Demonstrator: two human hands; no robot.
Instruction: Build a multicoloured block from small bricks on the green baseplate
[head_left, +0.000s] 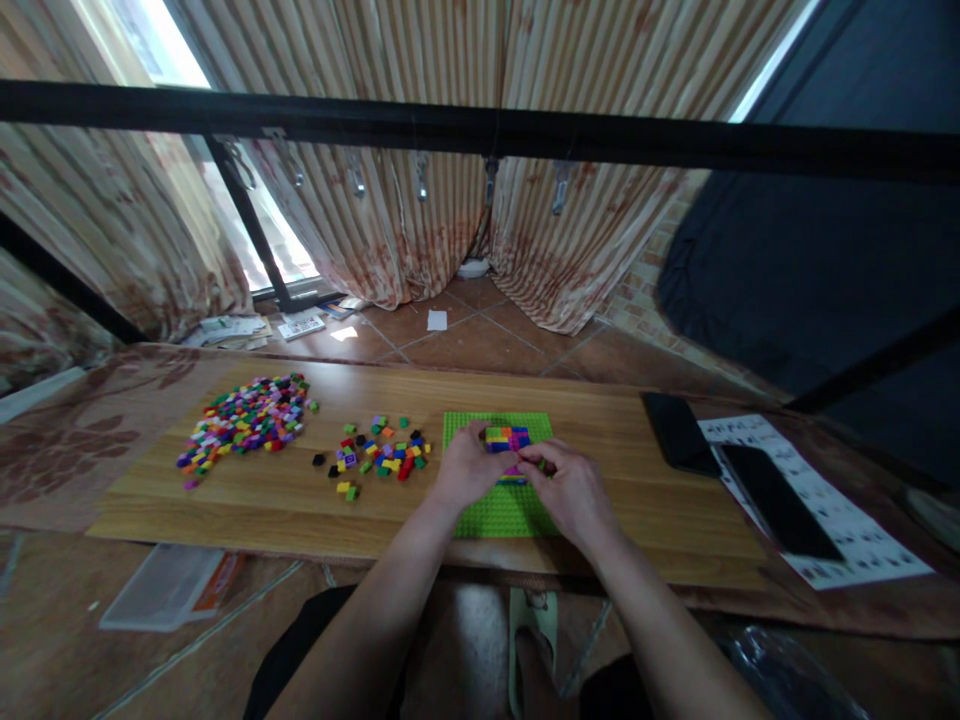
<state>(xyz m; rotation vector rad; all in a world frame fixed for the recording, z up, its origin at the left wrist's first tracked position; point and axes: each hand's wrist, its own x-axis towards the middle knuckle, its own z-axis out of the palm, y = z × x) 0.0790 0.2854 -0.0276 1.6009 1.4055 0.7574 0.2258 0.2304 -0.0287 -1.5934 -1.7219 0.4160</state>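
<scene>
A green baseplate [495, 515] lies on the wooden board [270, 500] in front of me. A small block of joined coloured bricks [507, 438] stands on its far half. My left hand [466, 468] rests on the plate just left of the block, fingers curled with the tips against it. My right hand [571, 488] is on the plate's right side, its fingers pinched together over a small pink brick near the block's near edge. What exactly either hand grips is partly hidden.
A large heap of loose coloured bricks [244, 418] lies at the board's far left, a smaller scatter [379, 455] nearer the plate. Two dark phones [679, 432] [776, 500] lie at the right, one on a printed sheet [847, 530]. A black bar [480, 130] crosses overhead.
</scene>
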